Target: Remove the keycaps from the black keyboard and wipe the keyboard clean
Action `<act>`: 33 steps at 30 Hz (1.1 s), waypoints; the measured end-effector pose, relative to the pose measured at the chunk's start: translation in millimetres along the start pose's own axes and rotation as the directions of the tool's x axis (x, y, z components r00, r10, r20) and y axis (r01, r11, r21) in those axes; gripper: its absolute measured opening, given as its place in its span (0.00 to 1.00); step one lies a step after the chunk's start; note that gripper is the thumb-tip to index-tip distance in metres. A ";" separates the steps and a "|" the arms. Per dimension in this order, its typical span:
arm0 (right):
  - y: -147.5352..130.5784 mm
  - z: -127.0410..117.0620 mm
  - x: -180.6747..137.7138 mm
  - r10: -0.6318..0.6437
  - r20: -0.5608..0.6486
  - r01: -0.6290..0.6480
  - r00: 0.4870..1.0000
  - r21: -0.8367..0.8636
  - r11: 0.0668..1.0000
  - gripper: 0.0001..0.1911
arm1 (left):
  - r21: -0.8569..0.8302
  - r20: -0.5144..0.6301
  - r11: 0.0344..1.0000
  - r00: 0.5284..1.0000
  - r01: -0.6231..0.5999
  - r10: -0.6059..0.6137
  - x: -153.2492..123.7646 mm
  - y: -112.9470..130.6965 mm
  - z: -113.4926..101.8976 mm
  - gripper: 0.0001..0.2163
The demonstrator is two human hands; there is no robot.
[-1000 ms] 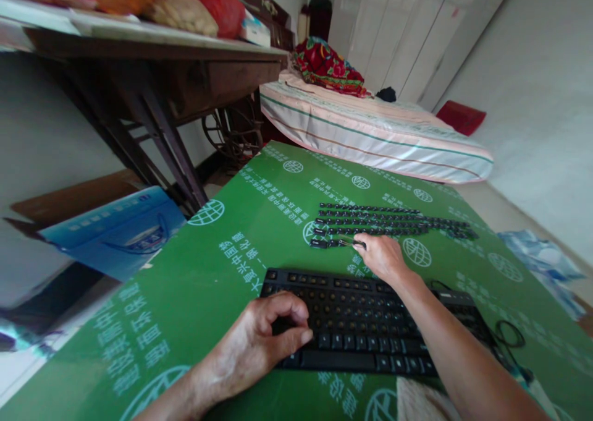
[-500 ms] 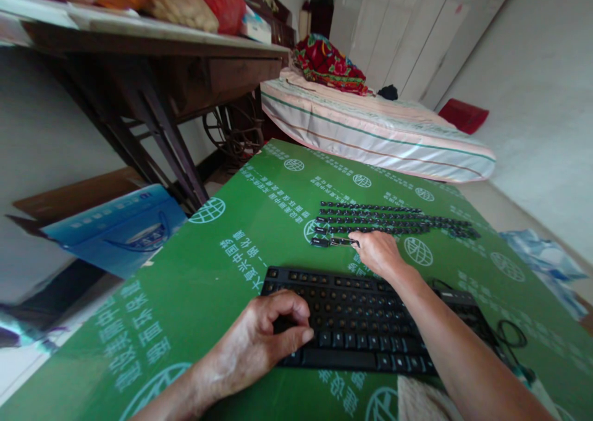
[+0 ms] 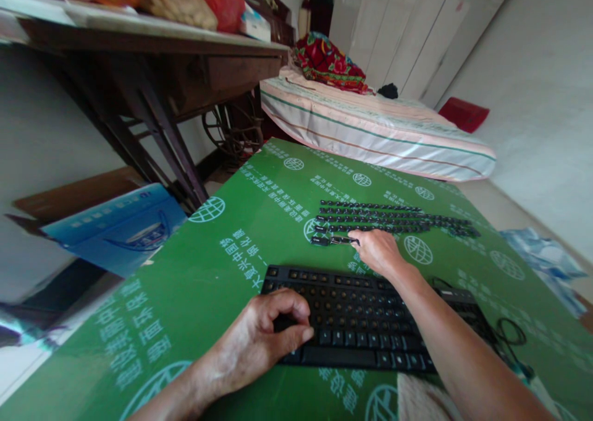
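A black keyboard [image 3: 356,313] lies on the green table, with most of its upper keys off and the bottom rows still bearing keycaps. My left hand [image 3: 273,331] rests over its left end, fingers curled and thumb tip close to the forefinger; whatever lies between them is hidden. Beyond the keyboard, my right hand [image 3: 377,248] grips a small keycap puller [image 3: 343,240] with thin metal wires. Its wire end points left, beside a larger black keycap [image 3: 319,240]. Loose black keycaps [image 3: 370,212] are laid out in several rows just past that hand.
The green table [image 3: 241,223] carries printed white lettering. A black cable [image 3: 512,333] coils at the keyboard's right end, and a beige cloth [image 3: 419,399] hangs at the near edge. A bed [image 3: 370,124] stands beyond; a sewing-machine table [image 3: 162,50] is at left.
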State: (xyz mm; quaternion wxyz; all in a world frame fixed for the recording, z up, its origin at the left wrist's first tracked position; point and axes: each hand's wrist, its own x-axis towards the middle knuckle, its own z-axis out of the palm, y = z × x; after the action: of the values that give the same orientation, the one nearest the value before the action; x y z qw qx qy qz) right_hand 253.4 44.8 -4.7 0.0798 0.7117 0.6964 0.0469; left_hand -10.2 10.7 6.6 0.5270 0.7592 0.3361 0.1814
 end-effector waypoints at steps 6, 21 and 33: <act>1.9 1.1 0.2 0.014 -0.007 -0.014 1.000 0.027 1.000 0.16 | -0.004 -0.004 1.000 1.000 -0.004 0.004 -0.1 1.3 0.4 0.05; 23.0 -21.6 -39.9 0.171 -0.554 0.136 0.815 0.469 0.873 0.25 | -0.014 -0.017 1.000 1.000 0.019 -0.019 0.5 1.6 0.6 0.06; 10.1 -18.2 -127.2 0.432 -0.495 0.029 0.754 0.682 0.730 0.30 | -0.067 -0.057 0.998 0.998 -0.015 0.011 3.9 1.1 5.5 0.07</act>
State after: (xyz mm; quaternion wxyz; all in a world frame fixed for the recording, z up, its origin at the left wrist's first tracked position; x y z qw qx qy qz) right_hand 256.8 -81.6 20.7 -0.4144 0.7117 0.5656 0.0428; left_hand -3.6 9.5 5.2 0.5413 0.7378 0.3397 0.2174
